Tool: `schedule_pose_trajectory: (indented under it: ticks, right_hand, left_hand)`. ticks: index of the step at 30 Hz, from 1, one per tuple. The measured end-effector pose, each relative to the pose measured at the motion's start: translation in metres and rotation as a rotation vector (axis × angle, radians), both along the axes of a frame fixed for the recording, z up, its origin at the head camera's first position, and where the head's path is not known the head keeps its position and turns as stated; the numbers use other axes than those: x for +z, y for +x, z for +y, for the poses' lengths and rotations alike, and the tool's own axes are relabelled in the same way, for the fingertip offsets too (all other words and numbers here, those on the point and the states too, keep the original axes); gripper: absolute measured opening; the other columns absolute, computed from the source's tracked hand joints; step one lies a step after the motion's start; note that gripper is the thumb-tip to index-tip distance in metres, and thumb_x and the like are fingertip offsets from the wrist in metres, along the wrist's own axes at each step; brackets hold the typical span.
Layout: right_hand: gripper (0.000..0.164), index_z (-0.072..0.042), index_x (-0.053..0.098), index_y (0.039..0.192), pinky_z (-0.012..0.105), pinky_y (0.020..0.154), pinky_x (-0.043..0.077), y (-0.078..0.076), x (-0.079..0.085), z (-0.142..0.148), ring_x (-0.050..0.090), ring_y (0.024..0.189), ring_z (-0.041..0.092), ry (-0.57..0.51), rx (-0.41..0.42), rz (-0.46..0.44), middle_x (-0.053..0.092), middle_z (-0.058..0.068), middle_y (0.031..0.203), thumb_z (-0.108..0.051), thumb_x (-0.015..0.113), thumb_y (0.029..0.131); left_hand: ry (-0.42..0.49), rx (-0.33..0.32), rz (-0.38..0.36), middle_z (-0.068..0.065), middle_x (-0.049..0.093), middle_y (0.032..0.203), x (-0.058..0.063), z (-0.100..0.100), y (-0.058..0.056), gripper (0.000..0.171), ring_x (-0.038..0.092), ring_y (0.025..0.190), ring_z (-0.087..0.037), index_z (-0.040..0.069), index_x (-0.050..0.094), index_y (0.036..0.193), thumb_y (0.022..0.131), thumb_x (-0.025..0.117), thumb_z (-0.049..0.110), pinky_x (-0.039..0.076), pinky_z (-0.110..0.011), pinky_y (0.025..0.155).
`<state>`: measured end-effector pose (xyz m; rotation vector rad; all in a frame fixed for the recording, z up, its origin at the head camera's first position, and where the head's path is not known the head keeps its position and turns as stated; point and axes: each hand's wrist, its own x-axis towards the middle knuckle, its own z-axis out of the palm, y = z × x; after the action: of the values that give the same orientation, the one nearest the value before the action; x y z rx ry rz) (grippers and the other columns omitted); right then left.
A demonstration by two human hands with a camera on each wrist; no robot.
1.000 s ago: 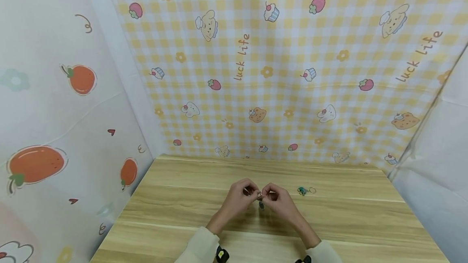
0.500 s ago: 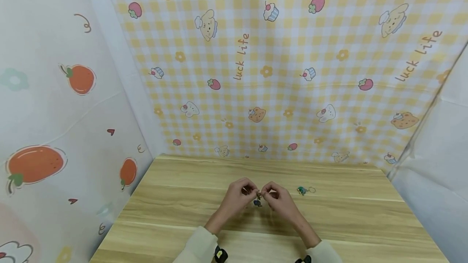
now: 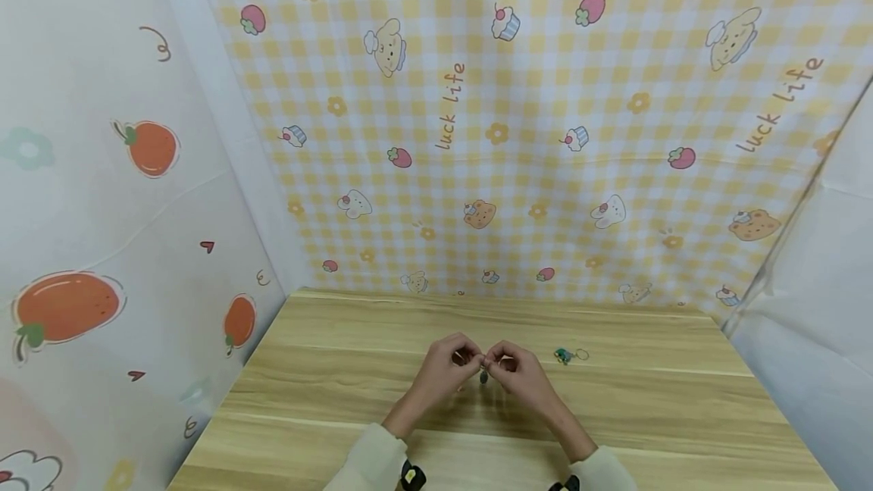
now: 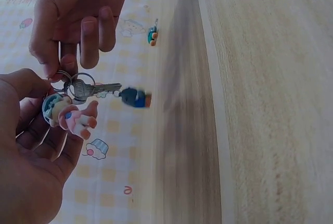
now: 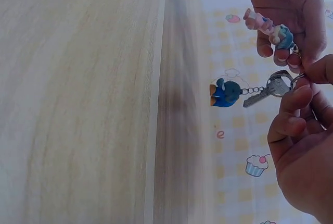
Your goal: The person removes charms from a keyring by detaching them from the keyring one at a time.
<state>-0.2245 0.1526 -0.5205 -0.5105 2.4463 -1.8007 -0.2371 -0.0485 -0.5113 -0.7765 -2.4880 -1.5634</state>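
Over the middle of the table, my left hand (image 3: 446,368) and right hand (image 3: 520,376) meet at the fingertips. Thin metal key rings (image 4: 63,81) are pinched between thumb and forefinger of each; which ring each hand holds is partly hidden. From them dangle a silver key (image 5: 263,95) and, on a short chain, a blue elephant-like figurine (image 5: 226,94). A pink-bodied figurine with a blue-green head (image 4: 75,120) hangs by the left palm, in front of its loosely curled other fingers. In the head view the fingers cover most of the rings.
A green figurine keychain (image 3: 563,355) with its ring lies on the wooden table (image 3: 327,370), right of my right hand. Behind the table hangs a yellow checked cloth (image 3: 436,173), and a white printed cloth (image 3: 170,248) stands at the left.
The blue figurine has swung left, then a little back right, below the fingers. My fingertips have drawn closer together at the rings; the green keychain has stayed put.
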Motion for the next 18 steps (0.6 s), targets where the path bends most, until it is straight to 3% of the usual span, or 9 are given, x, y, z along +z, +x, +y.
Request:
schedule_pose_trajectory:
  ticks: [7,13,18]
  right_hand:
    - [0.008,-0.004,0.069,0.103,0.019,0.053,0.039,0.0008,0.0003,0.0028,0.042,0.056,0.001,-0.033,0.027,0.033,0.065,0.017,0.089,-0.010,0.064,0.106]
    - [0.010,-0.003,0.067,0.103,0.021,0.053,0.042,-0.0001,-0.0012,0.0045,0.043,0.057,0.000,-0.050,0.046,0.054,0.063,0.018,0.090,-0.011,0.062,0.107]
    - [0.014,-0.001,0.067,0.107,0.021,0.053,0.041,-0.0001,-0.0022,0.0047,0.042,0.054,0.001,-0.060,0.037,0.022,0.061,0.020,0.091,-0.014,0.060,0.109]
  left_hand:
    - [0.018,0.041,-0.004,-0.006,0.074,0.095,-0.0018,0.0010,-0.0029,0.007,0.064,0.083,-0.006,0.011,0.075,0.096,0.100,0.071,0.005,0.057,-0.022,0.076]
    - [0.022,0.024,-0.012,-0.005,0.074,0.095,-0.0016,0.0003,-0.0041,0.005,0.063,0.082,-0.003,0.008,0.075,0.099,0.102,0.071,0.009,0.058,-0.022,0.076]
    - [0.025,0.020,0.011,-0.004,0.073,0.094,-0.0016,0.0005,-0.0045,0.006,0.064,0.081,-0.003,0.011,0.075,0.099,0.103,0.070,0.010,0.058,-0.023,0.075]
